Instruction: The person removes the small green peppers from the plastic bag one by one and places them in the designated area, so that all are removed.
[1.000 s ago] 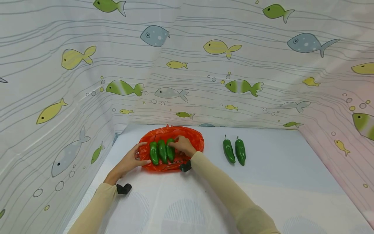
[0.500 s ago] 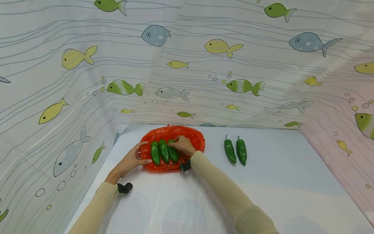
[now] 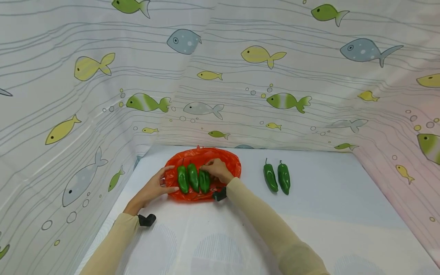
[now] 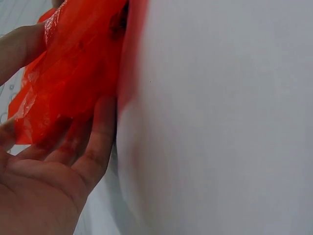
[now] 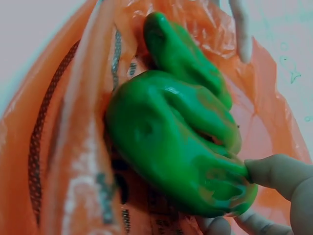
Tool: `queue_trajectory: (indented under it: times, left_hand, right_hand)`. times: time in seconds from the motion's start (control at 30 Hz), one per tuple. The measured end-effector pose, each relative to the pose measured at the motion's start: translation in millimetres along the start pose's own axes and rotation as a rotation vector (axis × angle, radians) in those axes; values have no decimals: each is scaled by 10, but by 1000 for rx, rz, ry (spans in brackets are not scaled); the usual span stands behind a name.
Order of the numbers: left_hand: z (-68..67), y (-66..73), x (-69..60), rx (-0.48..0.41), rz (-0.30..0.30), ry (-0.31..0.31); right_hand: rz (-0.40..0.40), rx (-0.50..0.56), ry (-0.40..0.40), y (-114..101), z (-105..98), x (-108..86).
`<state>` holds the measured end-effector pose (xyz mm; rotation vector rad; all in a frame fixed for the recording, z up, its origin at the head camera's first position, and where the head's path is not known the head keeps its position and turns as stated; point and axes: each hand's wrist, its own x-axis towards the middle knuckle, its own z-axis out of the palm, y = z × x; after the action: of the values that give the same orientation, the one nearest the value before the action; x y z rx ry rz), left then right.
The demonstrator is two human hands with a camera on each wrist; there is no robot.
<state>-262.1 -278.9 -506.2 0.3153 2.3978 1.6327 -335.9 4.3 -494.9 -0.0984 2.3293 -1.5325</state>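
An open red plastic bag (image 3: 227,156) lies on the table with three green peppers inside, side by side. My left hand (image 3: 152,191) holds the bag's left side, thumb over the rim and fingers behind the thin plastic (image 4: 83,73). At the bag's right, my right hand (image 3: 218,169) pinches the upper end of the rightmost pepper (image 3: 204,182). In the right wrist view its thumb (image 5: 274,171) presses on that glossy pepper (image 5: 166,152), and the other fingertips are partly hidden beneath it. The middle pepper (image 3: 193,179) and left pepper (image 3: 183,181) lie next to it.
Two more green peppers, one (image 3: 270,177) and another (image 3: 283,178), lie on the white table (image 3: 326,191) right of the bag. A fish-patterned curtain (image 3: 223,88) encloses the table at the back and both sides.
The rightmost pepper has shifted slightly right within the bag and turned, first tilting and now lying straighter. My right hand moved a little with it. The left hand stays in place.
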Motion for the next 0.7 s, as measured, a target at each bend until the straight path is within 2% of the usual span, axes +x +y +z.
queue_trajectory:
  times: [0.3,0.7]
  left_hand:
    - [-8,10,-3,8,-6,-3]
    - [-11,19,-4,20,-22,-7]
  right_hand:
    - [-49,29,44,-58,-36,-20]
    - [-119,4,12,-137,-161,-148]
